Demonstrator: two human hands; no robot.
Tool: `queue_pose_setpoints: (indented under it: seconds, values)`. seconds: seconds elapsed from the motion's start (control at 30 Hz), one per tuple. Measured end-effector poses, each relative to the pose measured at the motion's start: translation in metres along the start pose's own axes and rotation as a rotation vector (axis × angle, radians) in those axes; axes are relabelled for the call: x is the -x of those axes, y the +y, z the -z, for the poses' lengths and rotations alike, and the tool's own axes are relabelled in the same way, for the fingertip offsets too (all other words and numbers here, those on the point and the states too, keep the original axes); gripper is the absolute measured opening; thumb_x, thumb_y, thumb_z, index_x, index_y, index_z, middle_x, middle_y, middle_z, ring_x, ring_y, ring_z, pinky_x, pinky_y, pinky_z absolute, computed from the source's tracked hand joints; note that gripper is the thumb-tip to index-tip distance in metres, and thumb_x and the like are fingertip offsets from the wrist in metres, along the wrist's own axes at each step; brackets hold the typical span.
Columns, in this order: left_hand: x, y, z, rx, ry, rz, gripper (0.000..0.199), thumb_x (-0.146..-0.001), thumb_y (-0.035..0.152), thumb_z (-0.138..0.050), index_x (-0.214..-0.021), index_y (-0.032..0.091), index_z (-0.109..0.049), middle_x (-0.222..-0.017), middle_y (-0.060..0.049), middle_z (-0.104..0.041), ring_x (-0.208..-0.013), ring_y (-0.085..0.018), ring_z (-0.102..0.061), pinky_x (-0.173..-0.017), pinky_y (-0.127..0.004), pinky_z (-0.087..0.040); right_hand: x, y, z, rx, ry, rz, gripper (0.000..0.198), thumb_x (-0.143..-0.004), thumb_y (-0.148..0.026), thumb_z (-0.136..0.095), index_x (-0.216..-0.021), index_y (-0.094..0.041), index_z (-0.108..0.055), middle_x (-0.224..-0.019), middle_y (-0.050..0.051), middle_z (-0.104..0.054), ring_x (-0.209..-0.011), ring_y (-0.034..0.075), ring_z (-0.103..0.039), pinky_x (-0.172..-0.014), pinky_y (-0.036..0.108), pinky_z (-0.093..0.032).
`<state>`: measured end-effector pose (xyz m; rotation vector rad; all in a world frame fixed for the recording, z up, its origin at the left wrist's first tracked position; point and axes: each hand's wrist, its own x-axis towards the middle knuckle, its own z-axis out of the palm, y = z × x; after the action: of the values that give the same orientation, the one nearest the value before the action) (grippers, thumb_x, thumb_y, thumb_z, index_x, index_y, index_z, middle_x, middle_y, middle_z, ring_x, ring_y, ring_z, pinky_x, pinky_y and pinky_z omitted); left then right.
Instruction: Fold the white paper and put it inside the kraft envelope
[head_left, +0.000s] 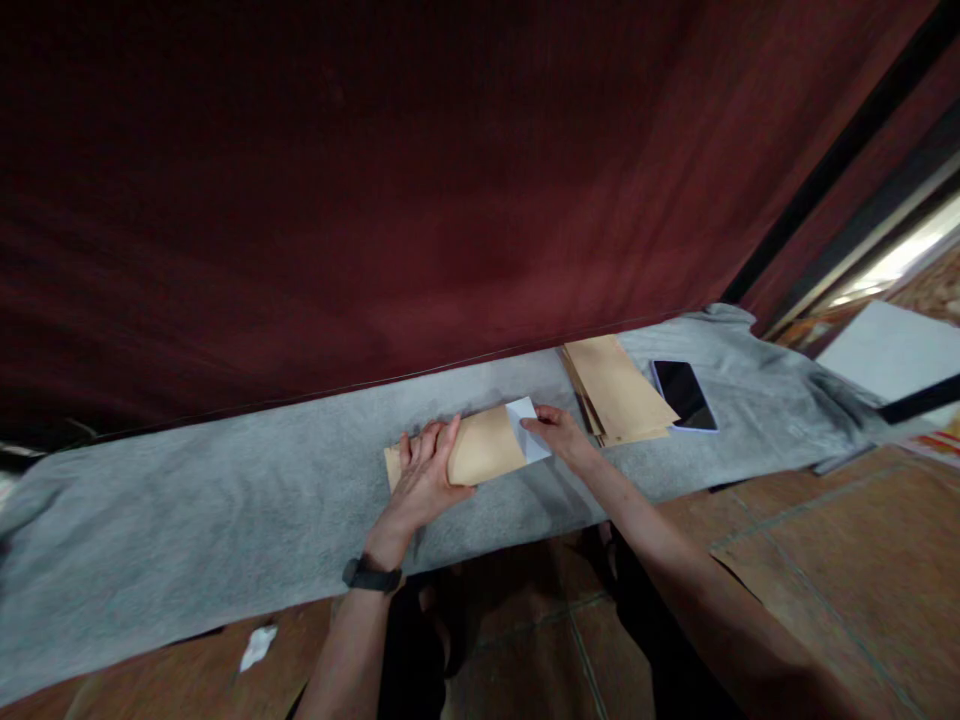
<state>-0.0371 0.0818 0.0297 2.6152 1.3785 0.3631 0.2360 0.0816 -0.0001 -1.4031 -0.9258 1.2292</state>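
Observation:
A brown paper envelope [486, 445] lies at a slant on the grey cloth in front of me. My left hand [431, 470] is laid across its left part, fingers towards the far edge and thumb at the near edge, gripping it. At the envelope's right end shows a white sheet of paper [531, 445], partly covered by the brown paper. My right hand [553, 430] pinches that white paper between thumb and fingers. To the right of this hand rests a stack of brown envelopes [619, 390], slightly fanned out.
A smartphone [684, 395] lies right of the stack. Grey cloth [225, 500] covers the long narrow bench, with a dark red upright surface [450, 200] behind it. A crumpled white scrap [258, 648] is on the tiled floor [810, 560]. A white panel [896, 350] stands far right.

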Motion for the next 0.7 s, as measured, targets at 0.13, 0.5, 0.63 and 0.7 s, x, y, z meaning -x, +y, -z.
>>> queue_pose_setpoints:
  seconds: [0.13, 0.5, 0.63, 0.7]
  values:
    - [0.0, 0.003, -0.003, 0.002, -0.002, -0.006, 0.118, -0.07, 0.037, -0.078, -0.162, 0.029, -0.006, -0.152, -0.016, -0.038, -0.144, -0.04, -0.034, -0.119, -0.069, -0.006, 0.0, 0.0, -0.003, -0.075, 0.027, -0.02, 0.037, -0.058, -0.051, -0.079, -0.071, -0.018, -0.067, -0.059, -0.001, -0.063, -0.051, 0.012, -0.051, -0.05, 0.026, -0.038]
    - [0.0, 0.02, -0.004, 0.026, 0.014, -0.032, 0.118, -0.069, 0.04, -0.079, -0.162, 0.028, -0.008, -0.155, -0.017, -0.036, -0.145, -0.039, -0.033, -0.12, -0.067, -0.006, 0.01, -0.005, -0.015, -0.123, -0.004, -0.045, 0.026, -0.058, -0.041, -0.076, -0.068, -0.018, -0.071, -0.058, -0.003, -0.065, -0.052, 0.011, -0.052, -0.053, 0.024, -0.04]
    - [-0.002, 0.022, -0.006, -0.006, 0.025, -0.037, 0.118, -0.068, 0.04, -0.08, -0.162, 0.026, -0.01, -0.154, -0.018, -0.037, -0.145, -0.04, -0.034, -0.12, -0.068, -0.006, 0.01, -0.004, -0.02, -0.101, -0.03, -0.048, 0.019, -0.061, -0.036, -0.073, -0.065, -0.018, -0.07, -0.056, -0.003, -0.064, -0.049, 0.01, -0.05, -0.049, 0.022, -0.036]
    - [-0.003, 0.021, -0.007, -0.015, 0.025, -0.036, 0.117, -0.068, 0.039, -0.08, -0.162, 0.025, -0.011, -0.154, -0.018, -0.038, -0.145, -0.04, -0.033, -0.12, -0.068, -0.007, 0.009, -0.004, -0.019, -0.091, -0.037, -0.043, 0.018, -0.062, -0.035, -0.072, -0.065, -0.017, -0.071, -0.056, -0.003, -0.064, -0.05, 0.01, -0.051, -0.049, 0.021, -0.036]
